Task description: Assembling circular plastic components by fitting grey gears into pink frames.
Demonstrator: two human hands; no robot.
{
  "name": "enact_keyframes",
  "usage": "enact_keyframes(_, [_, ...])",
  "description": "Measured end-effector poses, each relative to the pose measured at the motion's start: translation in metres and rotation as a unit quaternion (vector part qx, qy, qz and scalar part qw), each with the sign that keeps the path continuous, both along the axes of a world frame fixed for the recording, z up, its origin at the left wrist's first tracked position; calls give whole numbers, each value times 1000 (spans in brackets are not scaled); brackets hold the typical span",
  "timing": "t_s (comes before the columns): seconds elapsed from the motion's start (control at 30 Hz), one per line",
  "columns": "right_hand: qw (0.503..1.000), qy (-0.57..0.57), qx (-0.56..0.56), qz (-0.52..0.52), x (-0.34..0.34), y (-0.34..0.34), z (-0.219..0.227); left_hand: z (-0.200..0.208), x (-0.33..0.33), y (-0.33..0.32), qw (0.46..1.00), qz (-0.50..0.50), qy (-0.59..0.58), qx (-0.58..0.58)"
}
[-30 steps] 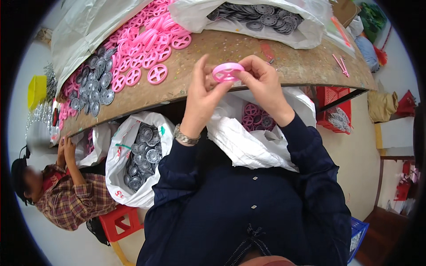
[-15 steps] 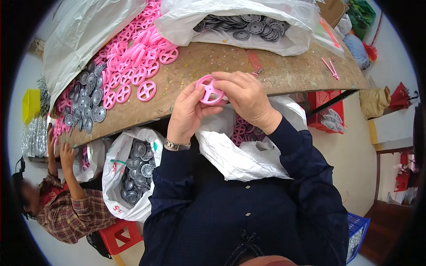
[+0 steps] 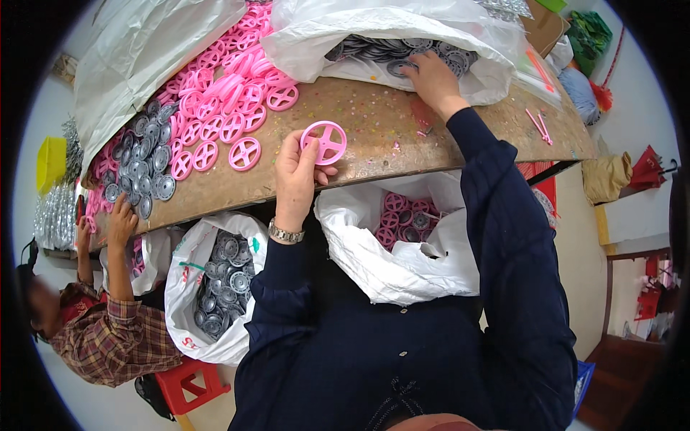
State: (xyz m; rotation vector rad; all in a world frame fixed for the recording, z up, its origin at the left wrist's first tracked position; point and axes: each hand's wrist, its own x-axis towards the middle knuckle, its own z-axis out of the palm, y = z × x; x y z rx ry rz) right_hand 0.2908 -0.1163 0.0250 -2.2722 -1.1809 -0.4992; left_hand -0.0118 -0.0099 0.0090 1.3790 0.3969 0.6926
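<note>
My left hand (image 3: pixel 296 169) holds a pink spoked toy wheel (image 3: pixel 325 143) upright over the table's front edge, thumb against its rim. My right hand (image 3: pixel 433 80) reaches into the mouth of a white sack (image 3: pixel 305 54) lying on the table. Its thumb and fingers close on the edge of a grey wheel disc (image 3: pixel 399 69). More grey discs (image 3: pixel 366 49) lie piled in that sack. Left of my left hand, a single pink wheel (image 3: pixel 245 153) lies flat, beside a large heap of pink wheels (image 3: pixel 231 128).
Grey discs (image 3: pixel 144 154) lie by the heap, where a co-worker's hand (image 3: pixel 122 221) rests. Below the edge hang a white sack (image 3: pixel 366 269) of pink-and-grey wheels and a bag (image 3: pixel 180 287) of grey discs. Pink rods (image 3: pixel 537 126) lie at right. A red stool (image 3: pixel 190 388) stands lower left.
My right hand has left the pink wheel and moved up and right into the sack of grey discs. The pink wheel stays in my left hand, now shifted slightly left.
</note>
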Motion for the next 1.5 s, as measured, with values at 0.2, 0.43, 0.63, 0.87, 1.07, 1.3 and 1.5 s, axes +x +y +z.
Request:
enact_keyframes(0.2, [989, -10, -132, -73, 21, 26, -1, -1, 0, 4, 999, -2, -21, -39])
enact_keyframes(0.43, [988, -16, -144, -58, 27, 32, 0, -1, 0, 6, 998, -13, -32, -48])
enact_keyframes(0.63, [988, 95, -115, -34, 26, 32, 7, -1, -2, 6, 998, -1, -20, -52])
enact_keyframes(0.87, [993, 120, -22, -6, 37, 14, 1, 3, -1, 10, 996, -25, -18, -86])
enact_keyframes(1.07, [885, 377, 223, 159, -25, -5, 10, 3, -2, 10, 992, -67, -29, -106])
enact_keyframes(1.3, [830, 458, 172, 266, -136, -40, 25, 9, -8, -15, 986, -107, -46, -123])
enact_keyframes(1.5, [900, 357, 138, 209, -170, -59, 23, 14, -9, -42, 988, -119, -42, -92])
